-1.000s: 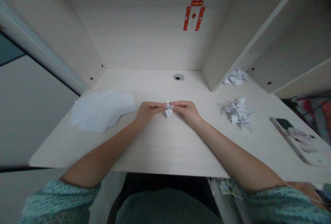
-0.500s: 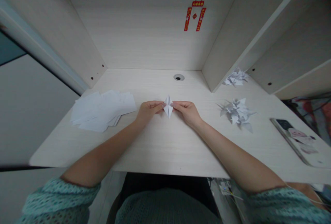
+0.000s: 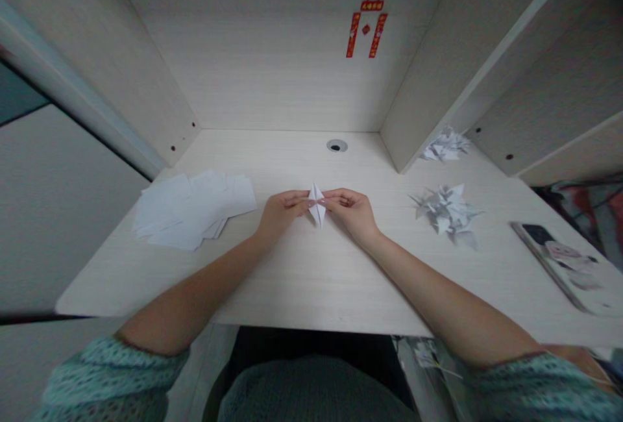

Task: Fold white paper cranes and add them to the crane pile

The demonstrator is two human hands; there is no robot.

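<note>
A small white folded paper (image 3: 317, 213), shaped like a narrow diamond with a centre crease, is held upright between both hands above the desk. My left hand (image 3: 283, 211) pinches its left side with thumb and fingers. From the right, my right hand (image 3: 351, 210) pinches the other side, and the two thumb tips nearly meet over the paper's middle. The fingertips behind the paper are partly hidden.
White paper sheets (image 3: 195, 204) lie spread at the left of the desk (image 3: 292, 285). Folded white paper pieces (image 3: 448, 211) form a pile at the right, with another pile (image 3: 445, 145) behind the divider (image 3: 428, 71). A phone (image 3: 567, 266) rests at the far right.
Both thumbs have moved inward over the middle of the folded paper, which has shifted slightly down in view and tilted a little.
</note>
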